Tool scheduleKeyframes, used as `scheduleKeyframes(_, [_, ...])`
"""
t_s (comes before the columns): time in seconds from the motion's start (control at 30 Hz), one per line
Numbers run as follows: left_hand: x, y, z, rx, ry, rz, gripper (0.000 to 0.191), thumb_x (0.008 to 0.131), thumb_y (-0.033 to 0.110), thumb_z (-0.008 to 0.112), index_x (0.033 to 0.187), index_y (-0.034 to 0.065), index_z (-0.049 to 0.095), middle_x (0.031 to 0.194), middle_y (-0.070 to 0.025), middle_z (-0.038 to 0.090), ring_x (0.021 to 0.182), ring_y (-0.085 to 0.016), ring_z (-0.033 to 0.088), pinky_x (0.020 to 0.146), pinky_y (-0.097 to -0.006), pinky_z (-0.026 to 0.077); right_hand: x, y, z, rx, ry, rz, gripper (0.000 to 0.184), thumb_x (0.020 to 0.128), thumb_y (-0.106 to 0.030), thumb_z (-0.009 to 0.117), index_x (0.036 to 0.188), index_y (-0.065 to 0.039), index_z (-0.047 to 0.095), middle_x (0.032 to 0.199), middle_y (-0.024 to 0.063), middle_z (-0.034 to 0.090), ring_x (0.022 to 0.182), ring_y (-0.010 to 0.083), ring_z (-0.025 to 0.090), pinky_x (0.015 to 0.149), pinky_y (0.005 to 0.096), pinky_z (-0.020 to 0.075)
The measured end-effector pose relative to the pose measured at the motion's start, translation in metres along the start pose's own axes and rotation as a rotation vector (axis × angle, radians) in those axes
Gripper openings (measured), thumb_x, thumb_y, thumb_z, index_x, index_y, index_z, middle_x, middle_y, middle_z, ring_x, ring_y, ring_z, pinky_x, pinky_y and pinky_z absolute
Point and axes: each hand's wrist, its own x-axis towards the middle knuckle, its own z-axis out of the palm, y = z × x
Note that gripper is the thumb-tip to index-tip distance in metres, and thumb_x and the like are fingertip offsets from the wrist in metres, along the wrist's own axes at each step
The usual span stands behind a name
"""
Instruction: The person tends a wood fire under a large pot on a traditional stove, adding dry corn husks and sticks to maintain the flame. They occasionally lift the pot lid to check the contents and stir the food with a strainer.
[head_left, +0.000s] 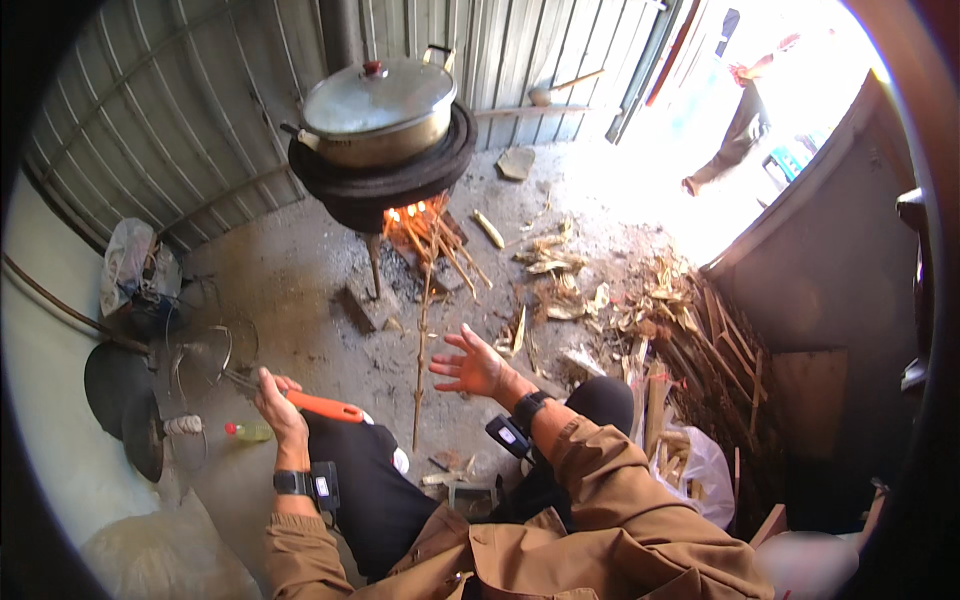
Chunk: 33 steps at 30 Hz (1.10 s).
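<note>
My left hand (279, 405) grips a wire strainer by its orange handle (326, 407), above my left knee. The strainer's round wire head reaches left over the floor, and its mesh looks faint. Palm up and fingers spread, my right hand (474, 367) holds nothing. It is over the floor beside a long thin stick (421, 352) whose far end reaches the fire. Beyond both hands, a lidded metal pot (386, 139) rests on a dark round stove (390, 187). Flames (409, 214) burn among sticks at the stove's mouth.
Corn husks (559, 262) and a pile of firewood (705, 330) lie to the right, near a white plastic bag (701, 465) of wood pieces. Dark pans (124, 397) and a small bottle (251, 431) are at left. Another person (742, 120) is outside the bright doorway.
</note>
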Motion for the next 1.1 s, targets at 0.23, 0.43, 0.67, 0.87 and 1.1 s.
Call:
scheduleKeyframes(0.23, [-0.001,0.002,-0.001,0.019,0.005,-0.024,0.043,0.095,0.038,0.046,0.064,0.0089,0.04,0.062,-0.0058,0.048,0.059,-0.018,0.05,0.063,-0.032,0.041,0.015,0.005,0.006,0.002,0.069,-0.099,0.027,0.09,-0.035,0.059,0.107,-0.014,0.056,0.104,0.0058,0.058,0.095,0.0215,0.058,0.085,0.0424,0.0466])
scheduleKeyframes(0.43, [-0.001,0.005,0.0,-0.007,0.012,-0.037,0.043,0.096,0.037,0.046,0.064,0.0089,0.041,0.062,-0.0056,0.048,0.06,-0.017,0.049,0.064,-0.0331,0.04,0.02,0.001,-0.018,-0.272,0.327,-0.173,0.031,0.087,-0.028,0.061,0.111,-0.011,0.056,0.11,0.0059,0.056,0.099,0.0221,0.055,0.084,0.0397,0.045])
scheduleKeyframes(0.67, [-0.007,0.015,0.001,-0.032,-0.066,-0.056,0.041,0.097,0.038,0.043,0.066,0.0113,0.038,0.064,-0.0028,0.044,0.063,-0.015,0.044,0.063,-0.0307,0.039,0.064,0.035,-0.037,-0.645,0.32,-0.052,0.076,0.08,-0.025,0.069,0.143,-0.008,0.029,0.137,0.018,0.045,0.128,0.0287,0.041,0.102,0.0417,0.0334])
scheduleKeyframes(0.87, [-0.008,0.022,0.006,0.008,-0.08,-0.062,0.04,0.097,0.038,0.043,0.067,0.0116,0.037,0.065,-0.0023,0.044,0.065,-0.015,0.043,0.063,-0.0296,0.038,0.108,0.058,-0.031,-0.605,0.252,-0.072,0.031,0.088,-0.032,0.061,0.114,-0.015,0.058,0.116,0.0053,0.06,0.118,0.0229,0.049,0.086,0.0494,0.0367])
scheduleKeyframes(1.1, [-0.006,0.016,0.005,-0.022,-0.068,-0.073,0.04,0.097,0.037,0.043,0.066,0.0111,0.038,0.065,-0.0026,0.045,0.064,-0.015,0.044,0.063,-0.0295,0.039,0.077,0.075,-0.026,-0.354,0.183,-0.251,0.018,0.096,-0.024,0.049,0.088,-0.008,0.05,0.065,-0.0016,0.047,0.049,0.0102,0.04,0.045,0.0268,0.0348])
